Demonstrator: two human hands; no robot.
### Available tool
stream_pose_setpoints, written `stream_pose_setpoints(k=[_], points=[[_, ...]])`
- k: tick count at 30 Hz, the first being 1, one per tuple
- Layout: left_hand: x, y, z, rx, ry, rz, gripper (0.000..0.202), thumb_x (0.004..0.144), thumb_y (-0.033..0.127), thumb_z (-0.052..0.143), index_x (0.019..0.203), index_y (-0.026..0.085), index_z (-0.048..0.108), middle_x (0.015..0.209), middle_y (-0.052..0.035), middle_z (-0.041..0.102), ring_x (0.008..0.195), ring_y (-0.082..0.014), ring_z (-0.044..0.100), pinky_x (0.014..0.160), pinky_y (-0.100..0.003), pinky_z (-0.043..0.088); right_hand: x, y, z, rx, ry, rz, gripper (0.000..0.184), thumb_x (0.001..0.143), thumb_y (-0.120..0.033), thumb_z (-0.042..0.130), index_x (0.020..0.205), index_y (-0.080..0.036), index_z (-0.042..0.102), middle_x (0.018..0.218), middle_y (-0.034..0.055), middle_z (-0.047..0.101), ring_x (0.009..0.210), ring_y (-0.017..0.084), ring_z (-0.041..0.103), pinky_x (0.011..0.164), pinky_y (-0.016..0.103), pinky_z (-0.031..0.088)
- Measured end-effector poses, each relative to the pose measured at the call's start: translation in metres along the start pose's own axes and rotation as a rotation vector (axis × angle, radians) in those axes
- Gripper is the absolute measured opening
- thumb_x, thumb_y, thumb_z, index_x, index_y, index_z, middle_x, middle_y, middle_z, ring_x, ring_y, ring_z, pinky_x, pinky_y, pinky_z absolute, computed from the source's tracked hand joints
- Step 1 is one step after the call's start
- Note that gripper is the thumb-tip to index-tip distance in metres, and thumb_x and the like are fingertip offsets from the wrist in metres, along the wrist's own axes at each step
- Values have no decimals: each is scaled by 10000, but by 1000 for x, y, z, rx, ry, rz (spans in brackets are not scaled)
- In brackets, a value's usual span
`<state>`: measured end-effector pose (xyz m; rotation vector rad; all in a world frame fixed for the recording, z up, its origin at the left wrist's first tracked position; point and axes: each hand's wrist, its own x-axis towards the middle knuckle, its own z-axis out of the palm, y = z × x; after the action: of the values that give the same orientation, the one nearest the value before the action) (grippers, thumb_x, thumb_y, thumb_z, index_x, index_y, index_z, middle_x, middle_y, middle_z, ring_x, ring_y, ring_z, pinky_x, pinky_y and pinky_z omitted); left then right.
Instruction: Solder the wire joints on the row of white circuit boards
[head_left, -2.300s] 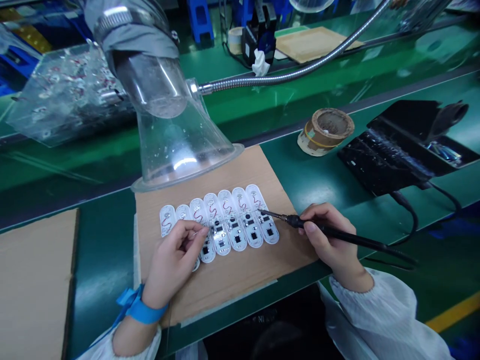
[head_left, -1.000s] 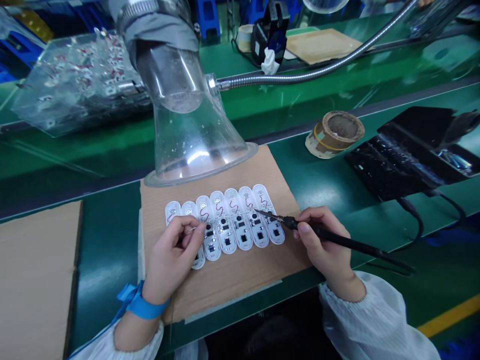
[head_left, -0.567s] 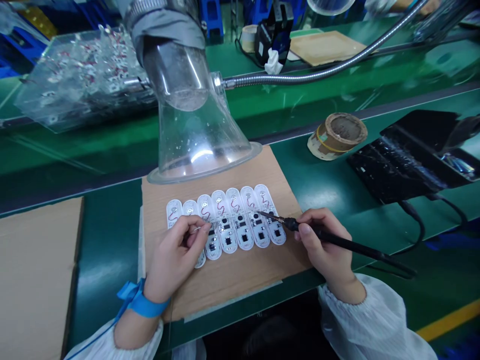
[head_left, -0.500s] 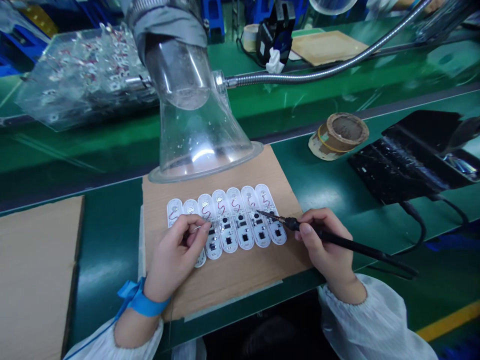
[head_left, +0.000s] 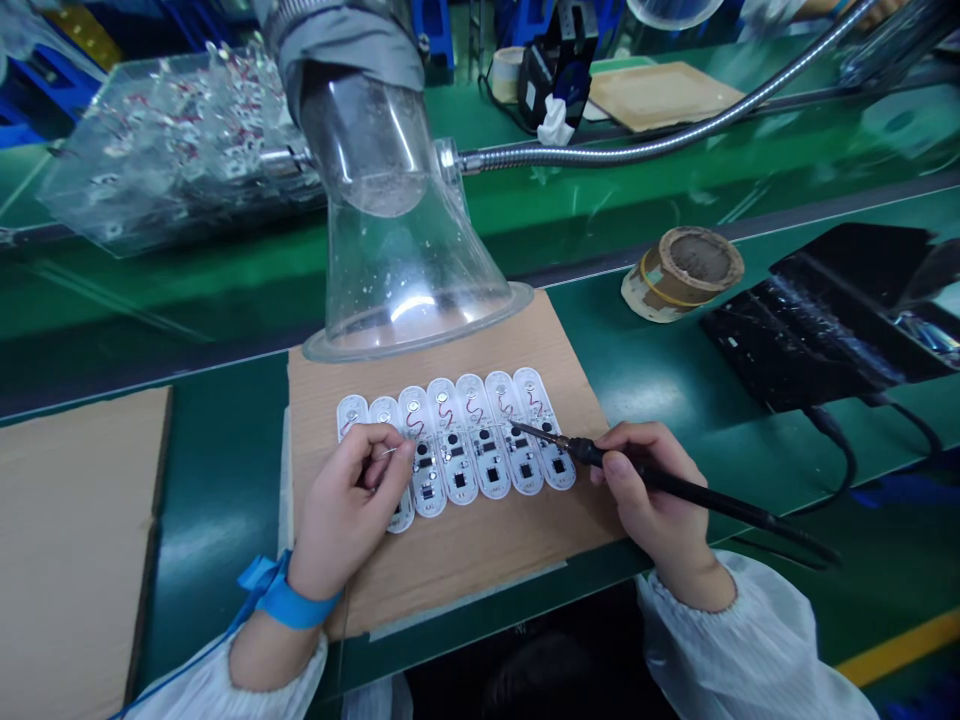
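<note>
A row of several white rounded circuit boards lies side by side on a cardboard sheet, each with black chips and thin red wires. My left hand is closed in a pinch on thin solder wire, over the boards at the left end and partly hiding them. A blue band circles that wrist. In my right hand is a black soldering iron, held like a pen. Its tip is at the second board from the right, near the red wires; whether it touches is too small to tell.
A clear fume hood on a flexible metal arm hangs just behind the boards. To the right stand a round cardboard pot and a black soldering stand. Another cardboard sheet lies left. Behind is a clear bin of wired parts.
My left hand has drawn slightly left with the solder wire. The iron's tip has shifted a little left over the boards. The whole view has moved slightly.
</note>
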<state>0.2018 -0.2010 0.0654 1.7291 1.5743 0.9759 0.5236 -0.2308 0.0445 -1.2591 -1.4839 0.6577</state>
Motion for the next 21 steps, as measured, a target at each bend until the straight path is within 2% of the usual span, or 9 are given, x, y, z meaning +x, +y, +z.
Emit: stream_pose_setpoints(k=[4,13,16,21], points=[[-1,-2,0,11,-17,-17,112,1047,316,679,989,219,671,695,58,503,593,-115,468,566,-225,408,2,-1,1,-34,-42,-12,41,1079,-268,734,1090,-243,704,828,-16,729,624,117,685,598,203,563],[1,2,-1,49,-58,66,89,1043,274,676,972,219,679,659,76,447,564,-106,467,549,-230,376,2,2,1,-26,-64,14,45,1079,-266,736,1082,-248,696,793,-22,729,613,130,698,574,211,566],[-1,2,-2,49,-6,87,65,1041,252,676,982,224,679,674,77,439,583,-105,475,570,-223,400,2,-4,-1,-16,-45,13,49,1077,-279,743,1081,-248,706,845,-6,731,643,140,706,588,232,567],[1,-2,-7,56,161,97,52,1019,218,698,975,231,674,682,83,407,598,-104,461,590,-217,410,6,-25,8,188,78,24,74,1109,-314,703,1077,-247,699,827,4,689,651,158,683,600,268,581]])
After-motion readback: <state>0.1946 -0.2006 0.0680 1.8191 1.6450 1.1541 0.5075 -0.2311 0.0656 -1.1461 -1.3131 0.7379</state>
